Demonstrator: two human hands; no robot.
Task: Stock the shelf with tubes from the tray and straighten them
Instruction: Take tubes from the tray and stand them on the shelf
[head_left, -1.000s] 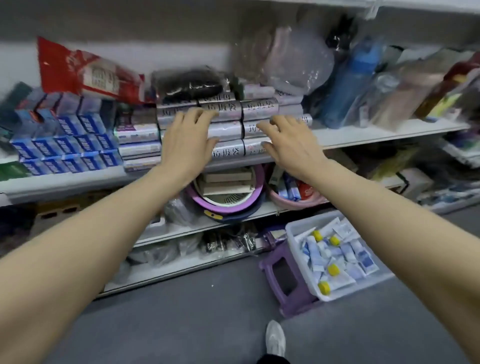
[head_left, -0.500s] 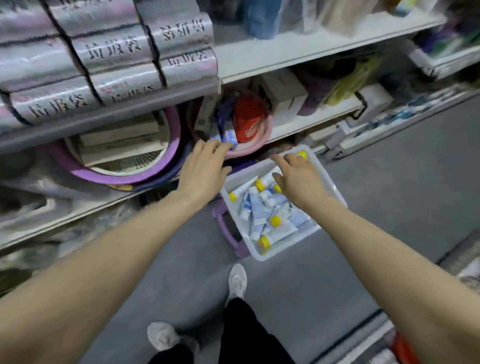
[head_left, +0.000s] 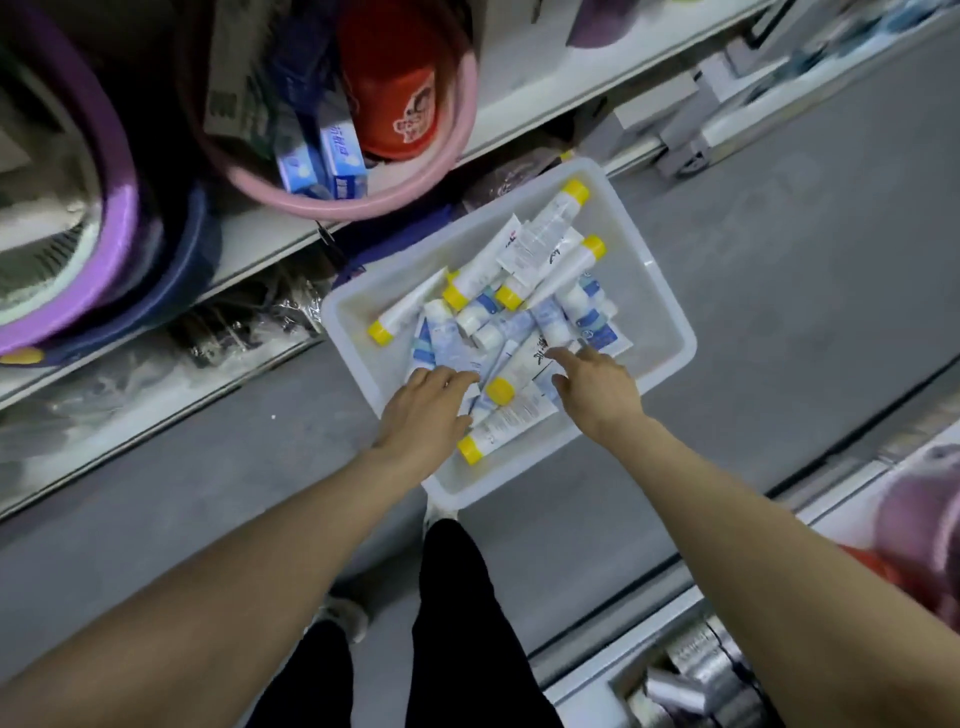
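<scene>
A white plastic tray sits low by the shelving with several loose tubes in it. Most are white tubes with yellow caps; others are white and blue. My left hand reaches over the tray's near left corner, its fingers lying flat on the tubes there. My right hand is over the tray's near side, index finger stretched out and touching a white tube with dark lettering, thumb spread apart. Neither hand holds a tube.
A white lower shelf runs behind the tray with a pink basin of boxes and a purple basin. Grey floor surrounds the tray. My legs in black trousers stand below it. Another shelf with silver rolls is at the lower right.
My view has dropped from the upper shelf to the tray. Both hands left the stacked silver rolls, came down and now rest on the tubes in the tray.
</scene>
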